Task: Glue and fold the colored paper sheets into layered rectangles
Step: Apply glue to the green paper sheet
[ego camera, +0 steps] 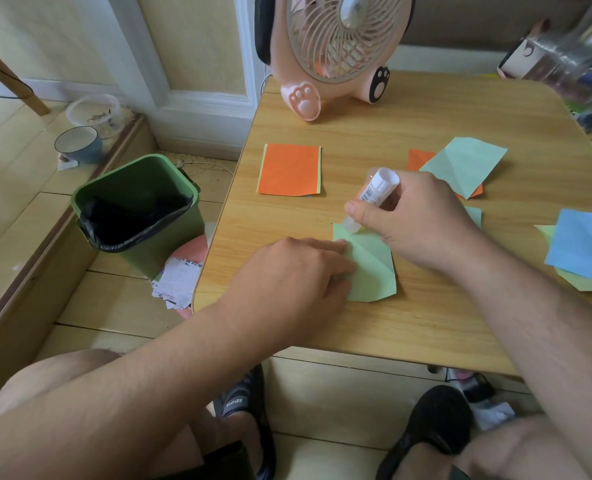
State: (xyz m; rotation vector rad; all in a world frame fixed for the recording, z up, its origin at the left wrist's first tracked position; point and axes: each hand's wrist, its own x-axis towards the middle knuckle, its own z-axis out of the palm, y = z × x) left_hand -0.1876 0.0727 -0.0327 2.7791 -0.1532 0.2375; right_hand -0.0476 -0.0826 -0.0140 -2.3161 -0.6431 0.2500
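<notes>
Nearest me, my left hand [298, 271] lies flat on the pale green sheet [370, 268], fingers [325, 244] straight and pressed down along its left edge to pin it to the wooden desk [426, 327]. The sheet is thin, matte paper, roughly rectangular with a diagonal crease across it and its lower right corner clipped at an angle.

Just above it my right hand [422, 220] curls round a glue stick [374, 195], a smooth white plastic cylinder with a barcode label, tilted so its translucent tip touches the sheet's upper left corner.

At the right edge of the desk a creased blue sheet [582, 244] lies over a yellowish one [585, 284]. Farther back, a mint sheet [464, 164] with fold lines lies askew over an orange piece [419, 158], and to the left sits a neat orange rectangle [289, 169] layered on a yellow-green backing that shows as a thin border.

At the far edge stands a pink plastic fan [339, 50] with a round grille and paw-shaped feet. On the floor to the left is a green bin [142, 209] lined with a black bag.
</notes>
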